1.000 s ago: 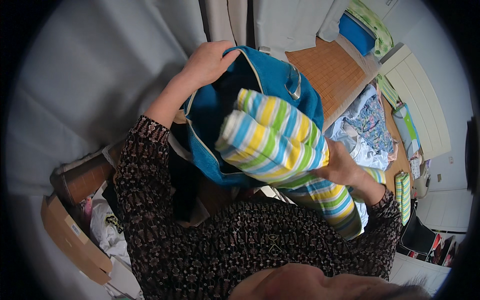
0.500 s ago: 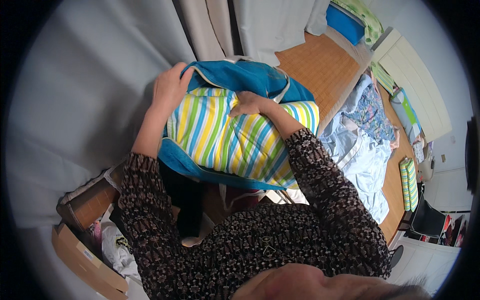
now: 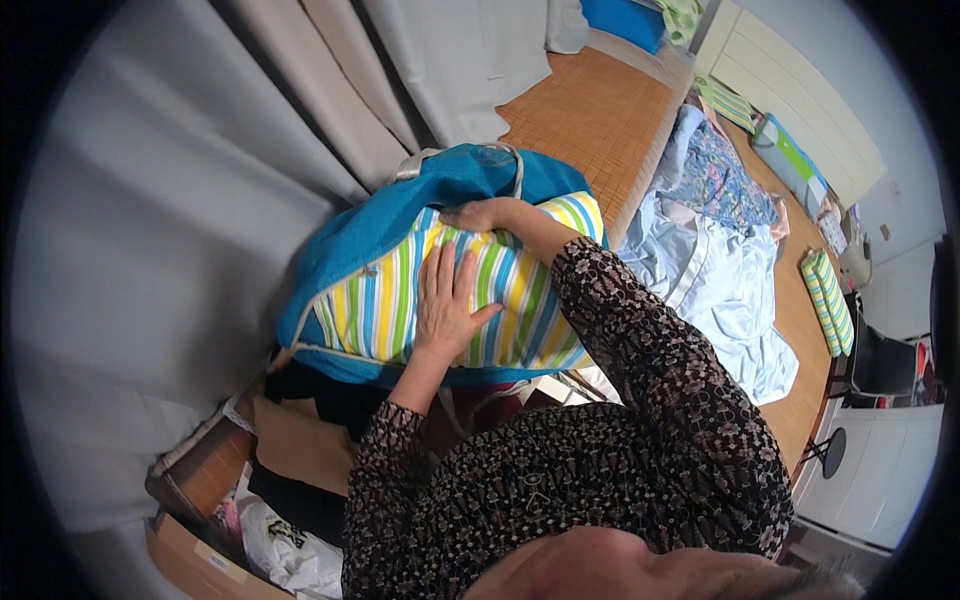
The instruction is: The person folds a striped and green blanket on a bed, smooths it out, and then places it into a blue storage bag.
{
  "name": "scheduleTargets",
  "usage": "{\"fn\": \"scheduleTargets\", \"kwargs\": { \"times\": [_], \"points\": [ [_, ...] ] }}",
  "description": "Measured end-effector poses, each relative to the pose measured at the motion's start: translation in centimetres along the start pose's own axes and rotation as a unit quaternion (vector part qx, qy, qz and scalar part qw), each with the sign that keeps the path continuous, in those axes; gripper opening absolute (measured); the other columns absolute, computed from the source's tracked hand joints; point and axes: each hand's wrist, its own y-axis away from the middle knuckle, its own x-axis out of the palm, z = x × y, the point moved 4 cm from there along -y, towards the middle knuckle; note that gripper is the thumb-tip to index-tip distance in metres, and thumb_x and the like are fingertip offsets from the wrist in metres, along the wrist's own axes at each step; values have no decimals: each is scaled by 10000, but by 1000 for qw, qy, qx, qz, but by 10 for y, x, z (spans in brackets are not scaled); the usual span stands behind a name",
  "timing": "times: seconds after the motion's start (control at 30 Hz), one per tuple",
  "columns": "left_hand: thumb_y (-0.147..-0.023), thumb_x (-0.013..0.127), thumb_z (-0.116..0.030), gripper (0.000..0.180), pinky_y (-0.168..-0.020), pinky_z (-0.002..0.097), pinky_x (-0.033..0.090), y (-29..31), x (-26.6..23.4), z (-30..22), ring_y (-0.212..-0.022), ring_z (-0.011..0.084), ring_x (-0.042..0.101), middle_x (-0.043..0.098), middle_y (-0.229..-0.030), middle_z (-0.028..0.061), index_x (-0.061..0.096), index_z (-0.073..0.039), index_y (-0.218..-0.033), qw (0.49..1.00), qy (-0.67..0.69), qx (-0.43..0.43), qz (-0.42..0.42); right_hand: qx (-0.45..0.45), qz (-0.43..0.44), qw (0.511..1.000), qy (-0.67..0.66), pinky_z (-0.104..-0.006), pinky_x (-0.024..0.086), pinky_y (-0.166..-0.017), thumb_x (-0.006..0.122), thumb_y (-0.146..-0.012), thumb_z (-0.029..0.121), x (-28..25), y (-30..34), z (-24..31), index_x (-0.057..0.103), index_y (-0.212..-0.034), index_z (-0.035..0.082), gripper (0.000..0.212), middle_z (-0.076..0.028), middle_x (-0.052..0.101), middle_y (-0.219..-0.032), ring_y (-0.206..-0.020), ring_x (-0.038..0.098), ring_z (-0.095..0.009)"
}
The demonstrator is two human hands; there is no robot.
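A teal fabric bag (image 3: 345, 245) with pale piping lies before me, its top gaping wide. Inside it sits a bulky, soft bundle of striped cloth (image 3: 378, 312) in yellow, green, blue and white. My left hand (image 3: 443, 308) rests flat on the stripes, fingers stretched out and spread. Farther away, my right hand (image 3: 482, 215) presses at the bundle's far side, against the bag's edge; its fingertips are partly hidden there. A light strap handle (image 3: 518, 172) stands up from the far side of the bag.
Grey curtains (image 3: 180, 200) hang at the left. Behind and right is a bed with a brown woven mat (image 3: 590, 100), where light blue clothes (image 3: 710, 300) and a folded striped piece (image 3: 827, 300) lie. A cardboard box (image 3: 205, 560) and a white plastic bag (image 3: 285, 545) are at lower left.
My left hand has let go of the bag's far-left edge and now lies on the striped bundle. The bag's left end now covers more of the bundle. My right hand stays at the far side.
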Motion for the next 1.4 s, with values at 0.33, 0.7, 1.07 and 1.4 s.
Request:
{"fn": "scheduleTargets", "kwargs": {
  "times": [0.33,0.7,1.07,1.4],
  "points": [
    [-728,771,-288,915,-1091,562,275,-14,32,12,-1340,487,273,259,-1478,266,274,-69,-1465,998,1,-62,8,131,-138,919,344,-417,470,-908,553,-883,242,-8,66,-101,727,-979,106,240,-101,682,-1080,-1070,629,-277],
    [-901,605,-282,576,-1016,472,373,-36,46,91,-1219,467,435,467,-1312,318,414,32,-1345,987,8,-160,29,142,-75,901,403,-387,545,-765,631,-813,209,9,160,-117,716,-915,101,171,-95,704,-999,-939,678,-252],
    [-933,552,-361,566,-1016,468,375,-36,49,112,-1204,447,463,490,-1318,292,441,3,-1353,976,-4,-206,77,-92,-204,939,263,-398,517,-691,716,-768,392,39,231,-122,672,-843,85,319,-53,623,-863,-815,635,-300],
    [-950,509,-429,623,-1049,434,365,-54,61,118,-1248,418,444,463,-1362,281,454,56,-1338,979,-24,-176,98,118,-269,942,164,-385,553,-665,741,-668,225,187,194,-146,674,-771,29,231,-146,670,-830,-749,686,-296]
  ]
}}
